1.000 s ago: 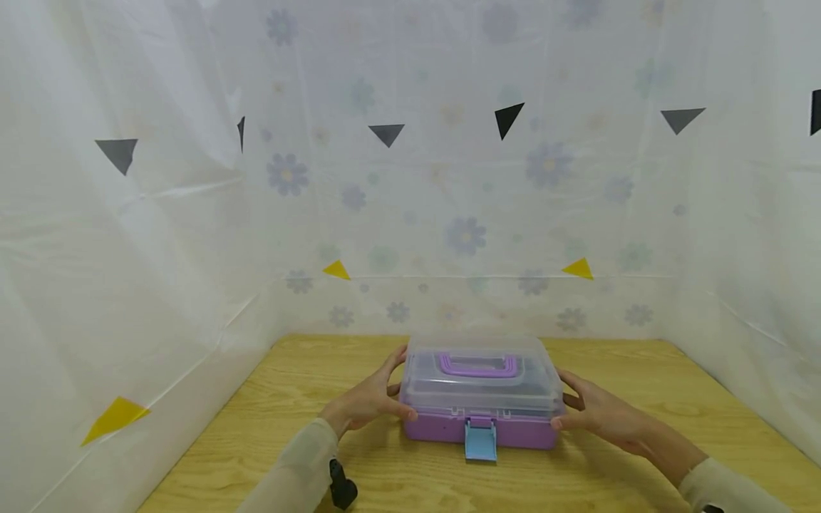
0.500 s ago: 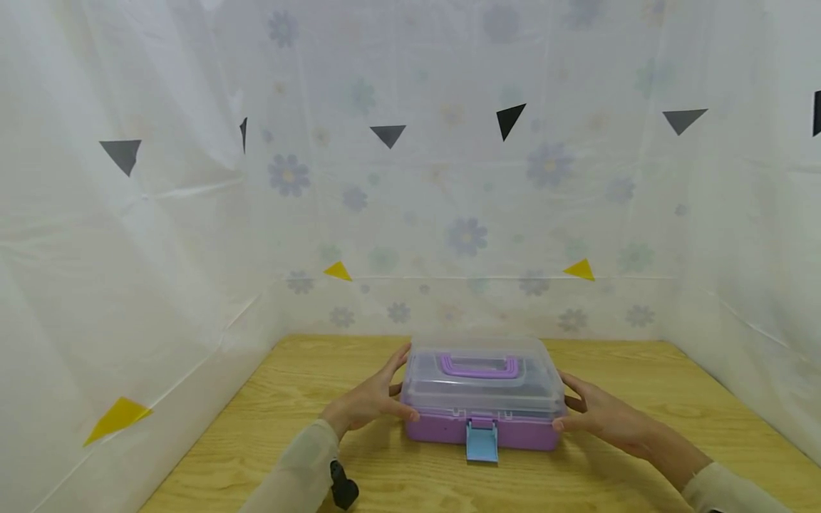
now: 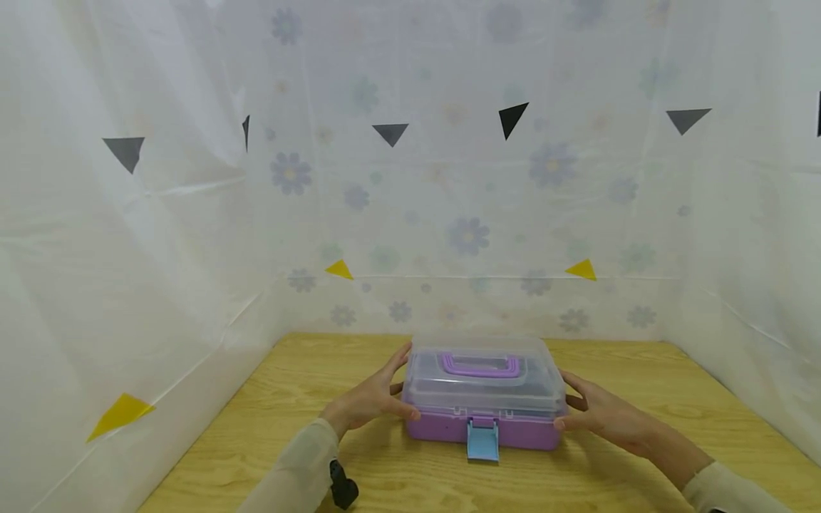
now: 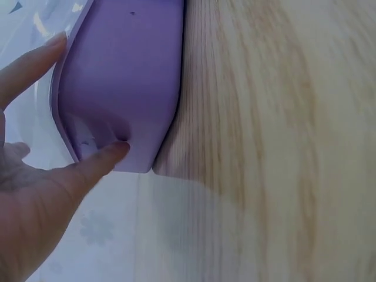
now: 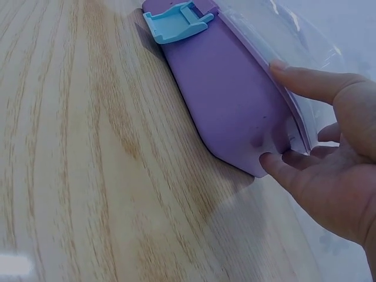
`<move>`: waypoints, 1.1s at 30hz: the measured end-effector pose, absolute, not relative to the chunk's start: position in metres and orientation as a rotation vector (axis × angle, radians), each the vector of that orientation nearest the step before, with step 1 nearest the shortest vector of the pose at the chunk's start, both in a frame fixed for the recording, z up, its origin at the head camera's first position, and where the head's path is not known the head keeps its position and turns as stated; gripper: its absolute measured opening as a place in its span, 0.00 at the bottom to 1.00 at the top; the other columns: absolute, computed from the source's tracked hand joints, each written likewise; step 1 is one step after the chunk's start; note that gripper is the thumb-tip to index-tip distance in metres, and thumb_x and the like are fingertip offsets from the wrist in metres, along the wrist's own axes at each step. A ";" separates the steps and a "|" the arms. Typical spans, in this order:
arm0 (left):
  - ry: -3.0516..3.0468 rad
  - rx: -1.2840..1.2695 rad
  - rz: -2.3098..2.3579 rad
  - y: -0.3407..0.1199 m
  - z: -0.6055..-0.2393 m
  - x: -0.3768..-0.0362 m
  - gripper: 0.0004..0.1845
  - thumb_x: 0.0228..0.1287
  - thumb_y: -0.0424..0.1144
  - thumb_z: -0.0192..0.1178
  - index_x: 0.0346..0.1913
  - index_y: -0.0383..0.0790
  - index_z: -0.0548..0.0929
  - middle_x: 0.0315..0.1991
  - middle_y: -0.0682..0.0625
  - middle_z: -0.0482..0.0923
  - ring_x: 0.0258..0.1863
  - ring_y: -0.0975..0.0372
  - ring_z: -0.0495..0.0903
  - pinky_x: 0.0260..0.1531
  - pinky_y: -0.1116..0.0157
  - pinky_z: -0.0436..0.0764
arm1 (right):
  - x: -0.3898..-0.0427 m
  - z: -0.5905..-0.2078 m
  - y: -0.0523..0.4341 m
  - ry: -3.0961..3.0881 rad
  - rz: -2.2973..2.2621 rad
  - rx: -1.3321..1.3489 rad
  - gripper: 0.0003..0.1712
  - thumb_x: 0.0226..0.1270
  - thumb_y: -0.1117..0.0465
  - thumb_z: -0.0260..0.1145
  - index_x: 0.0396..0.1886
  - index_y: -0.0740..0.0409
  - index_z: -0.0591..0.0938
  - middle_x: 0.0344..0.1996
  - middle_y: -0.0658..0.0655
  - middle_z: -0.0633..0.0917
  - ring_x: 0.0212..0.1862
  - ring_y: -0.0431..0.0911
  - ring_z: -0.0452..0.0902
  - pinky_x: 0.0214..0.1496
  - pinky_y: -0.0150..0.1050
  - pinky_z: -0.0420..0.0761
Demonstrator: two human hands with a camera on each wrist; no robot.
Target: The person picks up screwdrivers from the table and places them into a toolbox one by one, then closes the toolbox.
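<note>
Storage box point(image 3: 484, 402) sits on the wooden surface point(image 3: 641, 385), roughly centred left to right, nearer the back than the front edge of the view. Lower body purple plastic, opaque; lid point(image 3: 481, 385) clear and domed, with a purple carry handle point(image 3: 479, 365) lying flat in a recess on top. Light blue latch point(image 3: 482, 439) at the middle of the front wall, flipped down and outward so that its tip rests on the wood; the right wrist view shows it splayed away from the purple wall. Left hand point(image 3: 368, 399) is on the box's left end: thumb tip presses the lower front corner of the purple base, remaining fingers point(image 4: 26, 67) straight, spread and laid up along the clear lid edge. Right hand point(image 3: 603, 413) mirrors this on the right end: thumb on the lower corner of the base, fingers point(image 5: 305, 79) extended along the seam between lid and base. Both hands have fingers apart and flat against the box, pressing from either side, not curled round anything. Box base lies flat on the wood in both wrist views. Bare wood shows on all four sides of the box, with wider stretches to left and right than behind. Translucent flower-print sheeting point(image 3: 449, 178) walls the surface at the back and both sides, bearing black and yellow triangle markers.
</note>
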State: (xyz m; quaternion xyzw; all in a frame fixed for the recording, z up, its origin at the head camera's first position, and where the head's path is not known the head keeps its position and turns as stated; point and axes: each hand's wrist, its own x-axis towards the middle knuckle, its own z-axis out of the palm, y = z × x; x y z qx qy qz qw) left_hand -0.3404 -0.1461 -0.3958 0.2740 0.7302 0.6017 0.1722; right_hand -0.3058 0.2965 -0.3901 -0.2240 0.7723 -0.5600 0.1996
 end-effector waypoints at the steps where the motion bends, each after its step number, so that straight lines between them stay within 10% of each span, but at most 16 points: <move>1: 2.079 0.773 1.706 -0.146 -0.396 -0.340 0.66 0.59 0.31 0.76 0.84 0.63 0.36 0.83 0.41 0.29 0.75 0.29 0.47 0.65 0.42 0.72 | -0.306 -0.390 0.297 2.162 -1.565 -0.623 0.57 0.78 0.62 0.64 0.81 0.66 0.29 0.78 0.74 0.28 0.75 0.78 0.30 0.70 0.74 0.57; 10: 2.330 0.815 1.555 -0.147 -0.384 -0.330 0.68 0.55 0.39 0.80 0.85 0.60 0.37 0.84 0.43 0.29 0.77 0.33 0.45 0.69 0.36 0.61 | -0.297 -0.385 0.305 2.236 -1.530 -0.601 0.54 0.79 0.60 0.63 0.83 0.66 0.35 0.80 0.72 0.33 0.75 0.78 0.46 0.67 0.64 0.70; 19: 2.786 1.067 1.254 -0.140 -0.361 -0.320 0.62 0.52 0.53 0.81 0.84 0.53 0.51 0.84 0.47 0.41 0.80 0.46 0.45 0.71 0.35 0.56 | -0.280 -0.376 0.322 2.284 -1.474 -0.404 0.44 0.81 0.55 0.60 0.78 0.77 0.50 0.65 0.73 0.71 0.60 0.63 0.76 0.55 0.57 0.81; 25: 2.895 1.304 1.016 -0.129 -0.354 -0.311 0.58 0.55 0.53 0.79 0.83 0.44 0.56 0.83 0.48 0.46 0.79 0.47 0.50 0.70 0.40 0.62 | -0.268 -0.372 0.322 2.264 -1.362 -0.409 0.23 0.82 0.55 0.59 0.58 0.74 0.77 0.48 0.62 0.83 0.50 0.56 0.79 0.49 0.52 0.82; 33: 2.995 1.519 0.589 -0.111 -0.349 -0.305 0.57 0.57 0.61 0.75 0.82 0.41 0.58 0.82 0.45 0.52 0.80 0.44 0.48 0.71 0.34 0.57 | -0.257 -0.377 0.298 2.186 -1.353 -0.534 0.20 0.81 0.56 0.59 0.60 0.67 0.80 0.48 0.61 0.83 0.48 0.57 0.79 0.46 0.50 0.80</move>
